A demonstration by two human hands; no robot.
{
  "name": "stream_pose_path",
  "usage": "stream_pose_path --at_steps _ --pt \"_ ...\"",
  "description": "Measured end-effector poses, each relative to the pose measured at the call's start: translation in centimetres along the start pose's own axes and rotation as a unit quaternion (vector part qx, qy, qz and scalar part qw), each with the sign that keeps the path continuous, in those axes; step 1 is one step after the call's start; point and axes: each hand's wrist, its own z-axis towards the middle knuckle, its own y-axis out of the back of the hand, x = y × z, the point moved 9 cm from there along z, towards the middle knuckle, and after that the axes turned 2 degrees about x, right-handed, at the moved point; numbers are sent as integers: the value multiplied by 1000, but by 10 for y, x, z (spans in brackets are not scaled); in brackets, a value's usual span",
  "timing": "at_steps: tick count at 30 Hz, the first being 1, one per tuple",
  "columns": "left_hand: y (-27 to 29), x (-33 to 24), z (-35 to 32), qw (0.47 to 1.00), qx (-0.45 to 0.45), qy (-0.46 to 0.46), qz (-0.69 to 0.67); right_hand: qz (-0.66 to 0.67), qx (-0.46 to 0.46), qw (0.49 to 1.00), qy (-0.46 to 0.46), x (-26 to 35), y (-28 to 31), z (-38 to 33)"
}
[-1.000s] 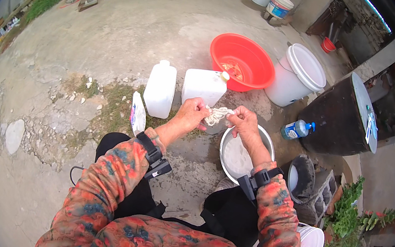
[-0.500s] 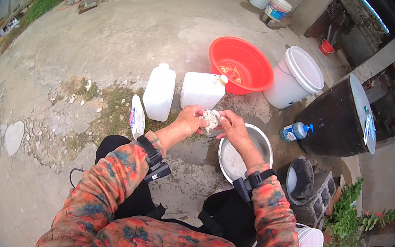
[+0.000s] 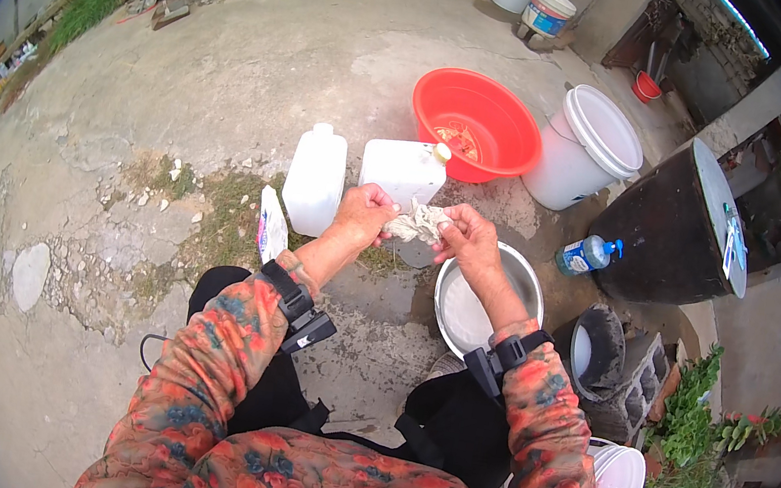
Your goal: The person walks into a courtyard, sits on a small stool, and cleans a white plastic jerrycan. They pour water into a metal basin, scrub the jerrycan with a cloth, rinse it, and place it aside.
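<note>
A crumpled off-white cloth (image 3: 417, 223) is stretched between my two hands, in front of the white jugs. My left hand (image 3: 365, 213) pinches its left end, and my right hand (image 3: 471, 239) grips the right end. Below my right forearm lies a round metal basin (image 3: 450, 310), partly hidden by that arm. Just beyond my hands stand a white jug with a yellowish cap (image 3: 399, 167) and, to its left, a white jug (image 3: 315, 182). A white packet (image 3: 272, 224) with coloured print leans near my left wrist.
Farther back are a red tub (image 3: 516, 132) and a white bucket (image 3: 582, 156). A pump bottle (image 3: 585, 255) stands right of the basin, close to a large dark barrel (image 3: 648, 225). A black bucket (image 3: 600, 358) and a concrete block (image 3: 632, 388) sit at my right.
My hands have moved apart, with the left shifting left and the right slightly right. The bunched cloth is now drawn out wider between them.
</note>
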Motion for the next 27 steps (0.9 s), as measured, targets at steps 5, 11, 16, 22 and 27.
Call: stream_pose_path --at_steps 5,11,16,22,27 --pt "10 -2 3 998 -24 -25 57 -23 -28 999 14 8 2 -1" --pt "-10 3 -4 994 82 47 -52 -19 -37 999 28 11 3 0" --pt "-26 -5 -16 991 118 26 -58 -16 22 999 20 10 -9 0" --pt "-37 -11 -19 977 204 0 -68 -58 48 997 -13 9 -20 -2" --pt "-32 -7 -14 983 173 2 -55 -155 36 985 -63 4 -20 -2"
